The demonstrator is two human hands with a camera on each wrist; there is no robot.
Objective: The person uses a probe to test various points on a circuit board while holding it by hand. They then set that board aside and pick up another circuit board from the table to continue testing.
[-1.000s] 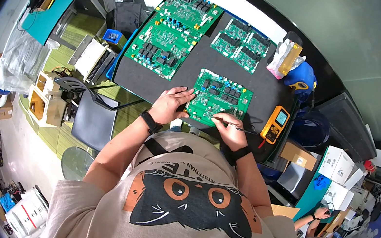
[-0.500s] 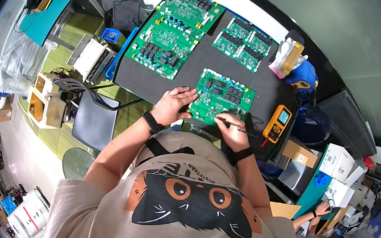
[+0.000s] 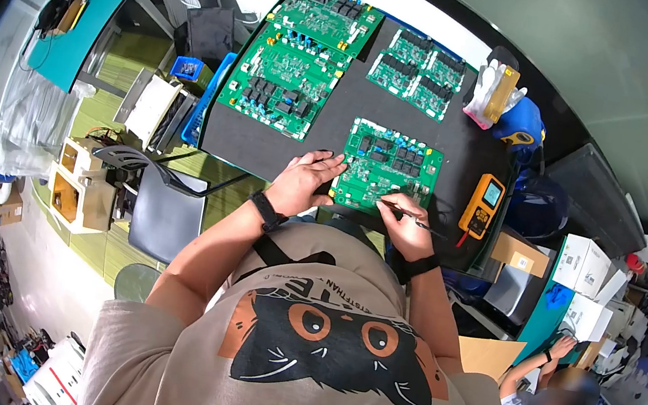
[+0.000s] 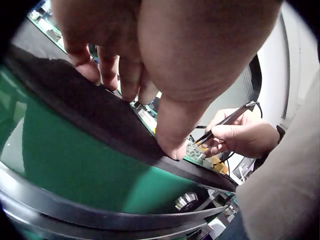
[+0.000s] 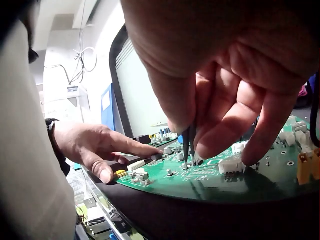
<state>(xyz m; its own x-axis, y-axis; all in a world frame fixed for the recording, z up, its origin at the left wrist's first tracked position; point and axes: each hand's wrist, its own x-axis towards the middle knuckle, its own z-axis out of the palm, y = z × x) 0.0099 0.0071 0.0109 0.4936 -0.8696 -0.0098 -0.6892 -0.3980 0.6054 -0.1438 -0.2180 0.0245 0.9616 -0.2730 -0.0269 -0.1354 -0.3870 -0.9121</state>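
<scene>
A green circuit board [image 3: 369, 177] with black relays lies flat on the dark mat near the person. The right hand [image 3: 406, 225] pinches dark tweezers [image 5: 186, 145] between thumb and fingers, their tips down at small parts on the board's near half. In the right wrist view the tips are at a small component. At the board's left edge rests the left hand [image 3: 301, 185], fingers extended, fingertips at the edge and thumb at the near left corner, as the left wrist view also shows [image 4: 170, 50].
Two large green boards [image 3: 282, 79] lie at the back left, with a group of smaller boards [image 3: 418, 74] at the back. An orange meter [image 3: 483, 205] is on the right, with gloves [image 3: 487, 93] and a blue object [image 3: 523, 122] behind. Another person's arm [image 3: 538, 364] shows at lower right.
The head view has shifted slightly, so the table things appear a little further right. The hands keep nearly the same places on the board, the tweezers still held.
</scene>
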